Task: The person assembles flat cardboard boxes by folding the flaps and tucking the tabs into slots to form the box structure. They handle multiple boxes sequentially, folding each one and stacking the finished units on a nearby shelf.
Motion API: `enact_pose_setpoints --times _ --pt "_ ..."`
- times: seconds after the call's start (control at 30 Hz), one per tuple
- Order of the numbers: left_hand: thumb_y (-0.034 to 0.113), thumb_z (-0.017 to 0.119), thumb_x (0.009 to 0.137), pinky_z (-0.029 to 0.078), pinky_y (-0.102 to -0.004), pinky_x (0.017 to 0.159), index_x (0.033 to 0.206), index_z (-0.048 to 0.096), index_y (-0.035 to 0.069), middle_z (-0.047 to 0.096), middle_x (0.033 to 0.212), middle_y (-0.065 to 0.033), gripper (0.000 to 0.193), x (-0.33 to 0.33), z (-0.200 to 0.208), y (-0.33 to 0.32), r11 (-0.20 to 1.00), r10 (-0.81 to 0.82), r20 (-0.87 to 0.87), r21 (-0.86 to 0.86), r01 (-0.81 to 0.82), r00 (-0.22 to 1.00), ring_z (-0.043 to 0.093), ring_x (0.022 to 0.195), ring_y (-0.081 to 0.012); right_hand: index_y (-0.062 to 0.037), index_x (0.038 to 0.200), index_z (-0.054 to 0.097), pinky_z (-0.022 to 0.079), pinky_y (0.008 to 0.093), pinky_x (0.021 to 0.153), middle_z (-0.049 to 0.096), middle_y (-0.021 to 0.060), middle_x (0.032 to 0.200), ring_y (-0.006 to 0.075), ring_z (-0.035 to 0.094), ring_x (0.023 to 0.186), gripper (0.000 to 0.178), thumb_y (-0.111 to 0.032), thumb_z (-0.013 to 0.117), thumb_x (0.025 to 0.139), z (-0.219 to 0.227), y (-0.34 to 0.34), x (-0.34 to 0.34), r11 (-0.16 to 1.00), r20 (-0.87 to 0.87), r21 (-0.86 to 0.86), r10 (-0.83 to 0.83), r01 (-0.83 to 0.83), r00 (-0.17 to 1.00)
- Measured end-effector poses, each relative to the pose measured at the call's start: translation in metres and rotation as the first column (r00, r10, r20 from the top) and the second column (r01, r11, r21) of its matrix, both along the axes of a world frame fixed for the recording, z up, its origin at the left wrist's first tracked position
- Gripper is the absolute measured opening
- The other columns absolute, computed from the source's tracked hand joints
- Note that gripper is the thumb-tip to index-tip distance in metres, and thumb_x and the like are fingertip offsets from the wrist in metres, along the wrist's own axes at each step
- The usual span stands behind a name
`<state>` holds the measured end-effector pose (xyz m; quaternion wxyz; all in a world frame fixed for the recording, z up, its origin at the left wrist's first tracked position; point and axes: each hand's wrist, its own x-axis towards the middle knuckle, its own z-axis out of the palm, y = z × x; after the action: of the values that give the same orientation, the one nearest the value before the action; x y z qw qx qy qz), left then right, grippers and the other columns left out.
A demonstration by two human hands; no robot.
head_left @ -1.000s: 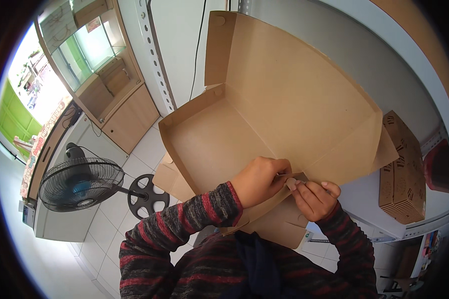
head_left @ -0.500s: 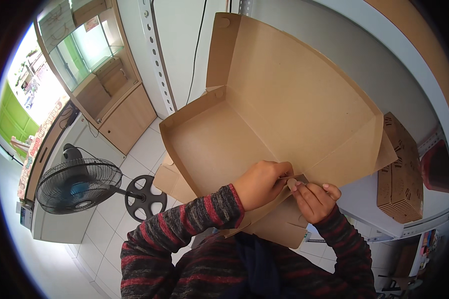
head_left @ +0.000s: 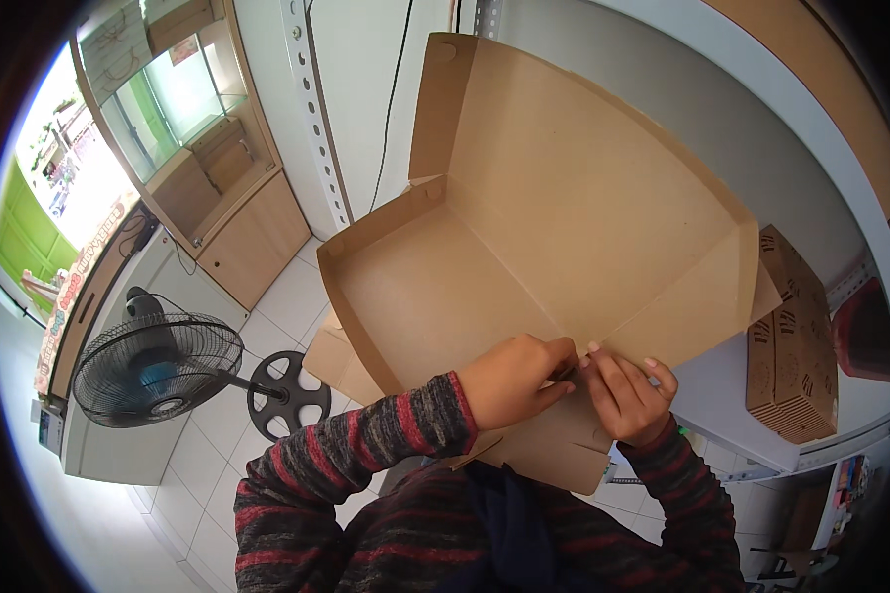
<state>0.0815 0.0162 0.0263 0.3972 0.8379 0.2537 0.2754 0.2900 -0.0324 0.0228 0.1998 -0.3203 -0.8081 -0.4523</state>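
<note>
The half-folded cardboard box is held up at chest height, its near edge pinched by the left hand and right hand, both closed on it, with stacked flat cartons at three o'clock and a standing fan at nine o'clock.

A brown cardboard box, half-folded, lid flap upright, held open.

Cardboard box: plain brown board, matt, smooth, unprinted inside. Stacked cartons: same brown board, matt, dark print. Sleeves: knitted cloth, striped, coarse. Floor: glazed white tiles, slight sheen. Fan: wire metal grille, dark. Cabinet: wood-look, smooth.
</note>
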Motion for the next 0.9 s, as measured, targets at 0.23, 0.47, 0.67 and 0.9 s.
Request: enact_pose_setpoints --times 0.23,0.47,0.67,0.9 --pt "0.010 0.064 0.082 0.053 -0.0436 0.072 0.098 0.059 -0.005 0.066 0.082 -0.0218 0.022 0.003 -0.002 -0.009 0.996 0.006 -0.053 0.085 -0.001 0.999 0.065 0.078 -0.0383 -0.0154 0.089 0.071 0.021 0.0424 0.103 0.069 -0.0065 0.098 0.0068 0.059 0.094 0.009 -0.017 0.063 0.084 0.013 0.002 -0.013 0.991 0.009 -0.013 -0.135 0.135 0.991" --pt "0.010 0.065 0.077 0.053 -0.0419 0.070 0.093 0.060 -0.003 0.067 0.081 -0.0184 0.021 0.009 -0.001 -0.008 0.960 0.177 -0.083 0.232 -0.154 0.981 0.065 0.076 -0.0363 -0.0142 0.087 0.070 0.017 0.0454 0.107 0.067 -0.0052 0.102 0.0081 0.059 0.099 0.009 -0.017 0.062 0.084 0.023 0.002 -0.015 0.989 0.094 -0.080 -0.120 0.128 0.988" --pt "0.014 0.062 0.077 0.051 -0.0445 0.066 0.085 0.061 -0.001 0.064 0.075 -0.0178 0.017 0.020 -0.011 0.001 0.918 0.288 -0.080 0.305 -0.252 0.954 0.063 0.071 -0.0374 -0.0150 0.095 0.068 0.019 0.0460 0.108 0.067 -0.0052 0.104 0.0100 0.057 0.104 0.011 -0.017 0.062 0.087 0.020 -0.001 -0.018 0.994 0.010 -0.008 -0.106 0.106 0.994" --pt "0.016 0.060 0.081 0.050 -0.0464 0.066 0.079 0.061 0.002 0.064 0.071 -0.0173 0.014 0.020 -0.013 0.001 0.927 0.281 -0.062 0.276 -0.254 0.958 0.064 0.070 -0.0363 -0.0048 0.140 0.031 0.044 0.0468 0.091 0.042 0.0183 0.133 0.0366 0.051 0.109 0.089 -0.040 0.077 0.073 0.006 -0.013 0.006 0.990 -0.590 0.138 0.055 0.033 0.805"
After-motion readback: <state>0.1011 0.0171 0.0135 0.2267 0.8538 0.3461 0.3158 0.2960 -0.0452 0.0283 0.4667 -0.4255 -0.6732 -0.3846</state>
